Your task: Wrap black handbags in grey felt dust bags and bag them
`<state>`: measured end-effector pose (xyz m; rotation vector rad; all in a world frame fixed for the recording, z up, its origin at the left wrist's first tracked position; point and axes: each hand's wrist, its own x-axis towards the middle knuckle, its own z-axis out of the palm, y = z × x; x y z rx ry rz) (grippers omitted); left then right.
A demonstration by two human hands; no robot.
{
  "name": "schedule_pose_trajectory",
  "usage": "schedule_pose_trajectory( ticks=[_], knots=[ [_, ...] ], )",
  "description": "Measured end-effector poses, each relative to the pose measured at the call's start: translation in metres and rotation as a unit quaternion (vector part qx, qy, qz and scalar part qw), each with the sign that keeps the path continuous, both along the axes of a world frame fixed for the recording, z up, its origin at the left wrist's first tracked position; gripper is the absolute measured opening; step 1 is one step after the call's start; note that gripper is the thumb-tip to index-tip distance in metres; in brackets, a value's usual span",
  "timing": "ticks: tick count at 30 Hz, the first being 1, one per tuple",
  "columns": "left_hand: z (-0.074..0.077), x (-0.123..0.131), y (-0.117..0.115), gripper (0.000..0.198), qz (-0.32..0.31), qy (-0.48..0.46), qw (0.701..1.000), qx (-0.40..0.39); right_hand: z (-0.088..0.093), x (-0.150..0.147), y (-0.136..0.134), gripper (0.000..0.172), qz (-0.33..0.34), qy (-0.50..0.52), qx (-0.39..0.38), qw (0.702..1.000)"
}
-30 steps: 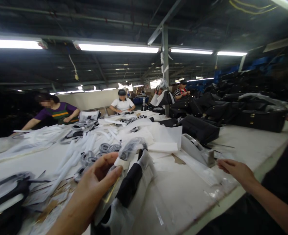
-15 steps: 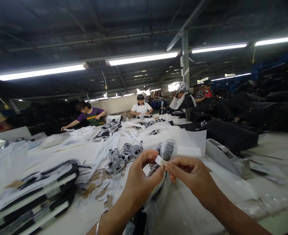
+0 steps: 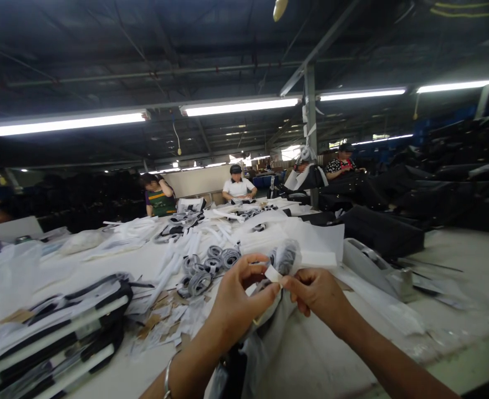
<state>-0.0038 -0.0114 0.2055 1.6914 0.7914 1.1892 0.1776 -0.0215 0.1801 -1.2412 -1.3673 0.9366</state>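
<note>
Between my two hands is a small white strip (image 3: 273, 275), like a label or piece of tape. My left hand (image 3: 242, 296) pinches it from the left, its thumb under the strip's lower edge. The thumb and forefinger of my right hand (image 3: 315, 291) are closed on its right end. Below and behind the hands lies a dark strap bundle in clear plastic (image 3: 285, 256), partly hidden by my fingers. More plastic wrap over something black (image 3: 236, 368) shows under my left wrist.
Rolled grey-black straps (image 3: 200, 281) lie beyond my left hand, near brown and clear scraps (image 3: 155, 318). Wrapped black-and-white pieces (image 3: 74, 332) are stacked at left. A grey tape dispenser (image 3: 377, 269) and black fabric (image 3: 383, 233) are at right. Several co-workers (image 3: 238, 185) sit across the table.
My hands stay at the strip, the right one shifted very slightly. The view has tilted a little. At the far left, a co-worker has drawn an arm back from the table and raised it to the head.
</note>
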Motion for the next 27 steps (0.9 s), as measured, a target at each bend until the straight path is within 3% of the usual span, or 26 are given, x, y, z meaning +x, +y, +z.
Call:
schedule_pose_trajectory(
  ticks=[4,9,13,16,19,23,25,27],
  knots=[
    [0.006,0.000,0.001,0.058,-0.051,-0.050,0.991,-0.118,-0.011,0.006,0.013,0.049,0.030,0.017,0.029,0.999],
    [0.011,-0.002,-0.001,0.062,-0.034,-0.077,0.985,-0.149,-0.016,0.013,-0.005,0.045,-0.040,0.020,0.071,0.996],
    [0.006,0.002,0.001,0.055,-0.020,-0.053,0.994,-0.096,-0.011,0.003,-0.025,0.092,-0.029,0.109,0.080,0.990],
    [-0.001,0.011,-0.002,0.047,0.012,-0.012,1.000,0.001,0.003,-0.011,-0.029,0.110,-0.001,0.131,0.095,0.987],
    [-0.005,0.021,-0.012,0.042,0.068,0.014,0.993,0.093,0.016,-0.021,-0.028,0.109,-0.037,0.147,0.092,0.984],
    [-0.008,0.019,-0.030,0.065,0.069,0.010,0.993,0.100,0.017,-0.025,-0.020,0.096,-0.095,0.159,0.113,0.976],
    [-0.017,0.011,-0.038,0.074,0.070,0.023,0.991,0.115,0.015,-0.024,-0.010,0.093,-0.094,0.167,0.120,0.974],
    [-0.035,0.001,-0.044,0.072,0.124,0.048,0.979,0.156,0.017,-0.024,0.002,0.091,-0.087,0.171,0.115,0.975]
  ],
)
